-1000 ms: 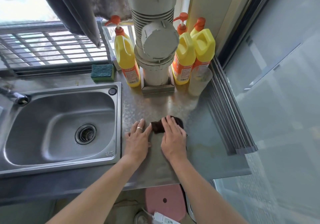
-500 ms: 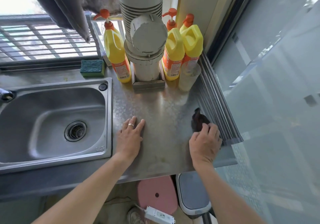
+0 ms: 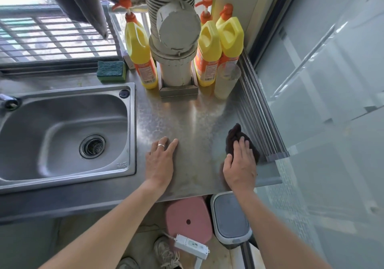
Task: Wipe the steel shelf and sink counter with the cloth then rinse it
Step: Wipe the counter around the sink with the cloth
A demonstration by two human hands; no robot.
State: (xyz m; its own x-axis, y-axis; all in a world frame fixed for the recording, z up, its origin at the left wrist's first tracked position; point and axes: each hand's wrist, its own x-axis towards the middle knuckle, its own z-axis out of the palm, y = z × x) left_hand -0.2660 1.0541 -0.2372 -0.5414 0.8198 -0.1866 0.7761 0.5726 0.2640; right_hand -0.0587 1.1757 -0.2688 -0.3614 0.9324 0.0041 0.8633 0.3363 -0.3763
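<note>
A: where's the cloth (image 3: 241,142) rn?

B: I see it near the table's (image 3: 187,119) right edge, right hand (image 3: 240,164) pressing it flat, fingers straight (left hand (image 3: 160,162) lies spread beside the sink (image 3: 62,131)).

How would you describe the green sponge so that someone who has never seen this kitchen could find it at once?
Start at the steel sink on the left of the counter. Behind its far right corner, below the barred window, lies the sponge, just left of the nearest yellow bottle. It is the only flat, rectangular thing there, dark green on top with a yellow layer beneath, while its neighbours are tall bottles.
</note>
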